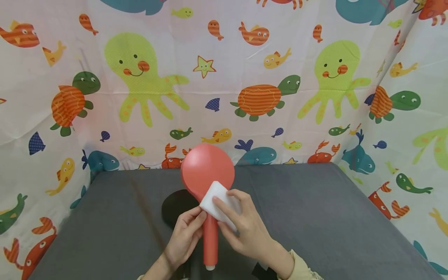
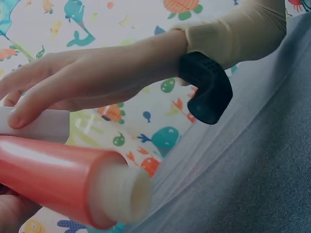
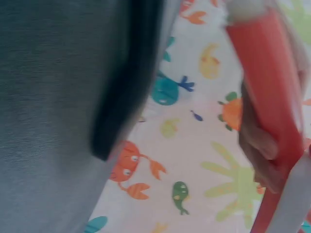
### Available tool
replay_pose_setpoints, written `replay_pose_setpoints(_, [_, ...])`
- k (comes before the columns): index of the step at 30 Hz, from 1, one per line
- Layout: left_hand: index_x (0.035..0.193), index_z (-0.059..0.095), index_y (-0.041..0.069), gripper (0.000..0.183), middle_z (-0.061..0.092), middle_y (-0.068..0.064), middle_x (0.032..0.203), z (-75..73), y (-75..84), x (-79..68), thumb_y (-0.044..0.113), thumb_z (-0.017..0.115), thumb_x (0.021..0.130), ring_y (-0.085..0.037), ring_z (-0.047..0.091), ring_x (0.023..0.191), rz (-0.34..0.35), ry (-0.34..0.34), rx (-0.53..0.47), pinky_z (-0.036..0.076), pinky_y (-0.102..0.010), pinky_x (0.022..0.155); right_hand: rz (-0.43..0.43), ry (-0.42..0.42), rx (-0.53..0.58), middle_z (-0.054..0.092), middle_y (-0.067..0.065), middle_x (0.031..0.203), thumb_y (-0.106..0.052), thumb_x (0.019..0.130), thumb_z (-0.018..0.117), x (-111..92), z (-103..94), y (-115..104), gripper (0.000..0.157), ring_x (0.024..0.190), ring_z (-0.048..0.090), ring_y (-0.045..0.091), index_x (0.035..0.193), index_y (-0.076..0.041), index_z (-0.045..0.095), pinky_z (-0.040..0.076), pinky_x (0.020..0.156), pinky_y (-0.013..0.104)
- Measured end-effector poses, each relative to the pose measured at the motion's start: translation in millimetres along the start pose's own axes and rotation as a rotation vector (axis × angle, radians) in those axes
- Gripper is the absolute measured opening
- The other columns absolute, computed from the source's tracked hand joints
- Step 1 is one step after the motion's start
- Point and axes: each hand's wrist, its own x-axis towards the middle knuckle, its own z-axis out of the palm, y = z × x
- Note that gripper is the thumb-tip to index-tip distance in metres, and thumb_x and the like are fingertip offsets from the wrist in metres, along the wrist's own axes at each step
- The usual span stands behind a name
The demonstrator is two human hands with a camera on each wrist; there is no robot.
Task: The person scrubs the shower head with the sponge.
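Note:
A coral-red handheld shower head [image 1: 209,167] is held up in the middle of the head view, its round head at the top and its handle pointing down. A hollow white connector [image 2: 133,194] ends the handle. My left hand [image 1: 185,233] grips the handle just below the head; in the right wrist view its fingertips [image 3: 265,145] show beside the handle. My right hand [image 1: 246,229] holds a white sponge [image 1: 215,196] against the front of the neck and upper handle, its fingers spread across the sponge. The left thumb is close to the sponge's lower left corner.
A dark round shape [image 1: 175,206] shows on the grey tabletop [image 1: 105,233] behind the left hand; I cannot tell whether it is a shadow. A curtain [image 1: 217,97] printed with sea animals surrounds the table. A black device [image 2: 209,90] sits on the right wrist.

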Motion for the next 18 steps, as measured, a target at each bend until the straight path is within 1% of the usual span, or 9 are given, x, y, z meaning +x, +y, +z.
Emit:
replay_pose_setpoints(1, [0.125,0.053,-0.004,0.037,0.058,-0.009,0.118,0.2,0.5,0.2,-0.008,0.027,0.098,-0.015,0.055,0.106,-0.001,-0.003,-0.001,0.047,-0.03,0.088,0.017,0.005,-0.003,0.04,0.022,0.123,-0.025,0.093,0.05,1.8,0.1,-0.3,0.039,0.108,0.041,0.031,0.128,-0.008,0.055,0.046,0.076,0.043])
replay_pose_setpoints(3, [0.123,0.054,-0.004,0.036,0.06,-0.009,0.114,-0.1,2.5,0.2,-0.006,0.028,0.099,-0.015,0.056,0.103,-0.014,0.011,0.006,0.048,-0.029,0.086,-0.001,0.001,-0.007,0.04,0.022,0.122,-0.024,0.094,0.049,1.1,0.4,-2.7,0.038,0.107,0.041,0.032,0.127,-0.008,0.055,0.045,0.077,0.044])
replay_pose_setpoints(6, [0.126,0.051,-0.005,0.035,0.06,-0.013,0.116,-0.9,5.3,0.2,-0.002,0.028,0.1,-0.019,0.057,0.105,-0.046,0.053,-0.018,0.047,-0.032,0.088,-0.118,-0.041,-0.024,0.044,0.022,0.119,-0.021,0.092,0.046,-9.4,1.2,-10.1,0.036,0.105,0.044,0.033,0.123,-0.009,0.059,0.045,0.081,0.043])
replay_pose_setpoints(8, [0.129,0.046,-0.007,0.035,0.059,-0.016,0.118,-2.0,7.4,0.3,0.002,0.028,0.101,-0.022,0.057,0.107,-0.061,0.081,-0.027,0.047,-0.034,0.09,-0.189,-0.11,-0.011,0.047,0.018,0.118,-0.019,0.089,0.049,-19.3,1.3,-15.9,0.036,0.105,0.045,0.031,0.122,-0.011,0.059,0.045,0.084,0.04])
replay_pose_setpoints(10, [0.133,0.04,-0.008,0.036,0.056,-0.018,0.123,-2.8,8.8,0.6,0.002,0.029,0.101,-0.026,0.053,0.114,-0.068,0.101,-0.033,0.044,-0.037,0.094,-0.244,-0.203,-0.003,0.048,0.014,0.119,-0.024,0.088,0.057,-28.6,0.6,-20.3,0.038,0.108,0.046,0.026,0.125,-0.016,0.057,0.044,0.086,0.034])
replay_pose_setpoints(12, [0.135,0.036,-0.008,0.037,0.054,-0.017,0.125,-3.3,9.7,0.9,0.001,0.03,0.1,-0.027,0.051,0.116,-0.063,0.105,-0.023,0.044,-0.038,0.094,-0.262,-0.283,0.016,0.048,0.009,0.119,-0.027,0.084,0.066,-35.4,-0.8,-21.9,0.046,0.11,0.045,0.022,0.128,-0.02,0.055,0.043,0.088,0.03])
replay_pose_setpoints(13, [0.136,0.036,-0.007,0.037,0.053,-0.016,0.126,-3.4,9.9,1.0,0.002,0.031,0.1,-0.026,0.049,0.118,-0.065,0.105,-0.012,0.044,-0.038,0.094,-0.265,-0.297,0.024,0.048,0.008,0.119,-0.028,0.082,0.068,-37.1,-1.2,-21.1,0.049,0.111,0.044,0.021,0.129,-0.021,0.054,0.043,0.088,0.029])
replay_pose_setpoints(15, [0.135,0.038,-0.006,0.036,0.054,-0.013,0.126,-3.0,9.7,1.1,0.002,0.031,0.1,-0.023,0.05,0.116,-0.074,0.098,0.0,0.043,-0.035,0.094,-0.282,-0.261,0.017,0.047,0.011,0.119,-0.027,0.084,0.067,-36.5,-1.1,-16.6,0.045,0.11,0.045,0.023,0.127,-0.019,0.055,0.044,0.088,0.031])
replay_pose_setpoints(18, [0.133,0.042,-0.002,0.035,0.056,-0.009,0.123,-1.8,8.4,0.8,0.004,0.031,0.101,-0.018,0.051,0.111,-0.1,0.07,0.009,0.043,-0.032,0.093,-0.224,-0.111,0.025,0.045,0.02,0.118,-0.021,0.088,0.059,-26.6,0.8,-7.4,0.035,0.106,0.046,0.03,0.122,-0.011,0.058,0.047,0.082,0.035])
